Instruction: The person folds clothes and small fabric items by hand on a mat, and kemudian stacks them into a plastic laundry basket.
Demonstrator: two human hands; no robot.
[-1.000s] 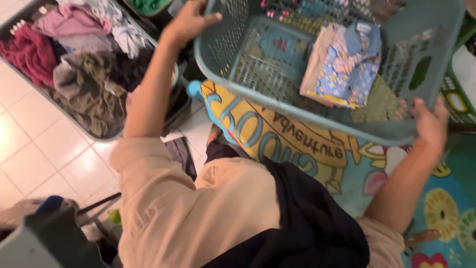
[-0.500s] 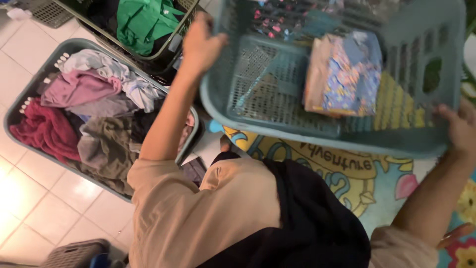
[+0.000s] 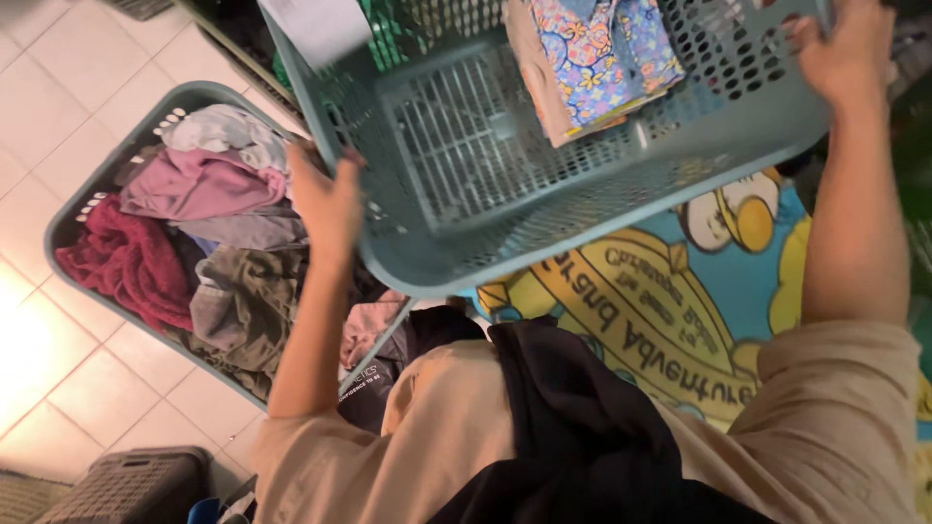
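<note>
- A teal perforated laundry basket (image 3: 505,184) is lifted above a cartoon play mat (image 3: 660,311), with a folded floral garment (image 3: 592,58) inside.
- Left hand (image 3: 325,209) has its grip closed on the basket's near-left rim.
- Right hand (image 3: 845,49) clasps the far-right rim.
- A second basket (image 3: 78,209), heaped with clothes (image 3: 184,233), sits on the white tiled floor (image 3: 58,97).

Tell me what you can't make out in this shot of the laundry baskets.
Head view only:
- Teal basket: far rim cut off by the top edge.
- Folded floral garment: upper part out of frame.
- Right hand: fingertips cut by the top edge.
- Full basket: bottom hidden under piled clothes.
- Cartoon mat: mostly covered by basket and legs.
</note>
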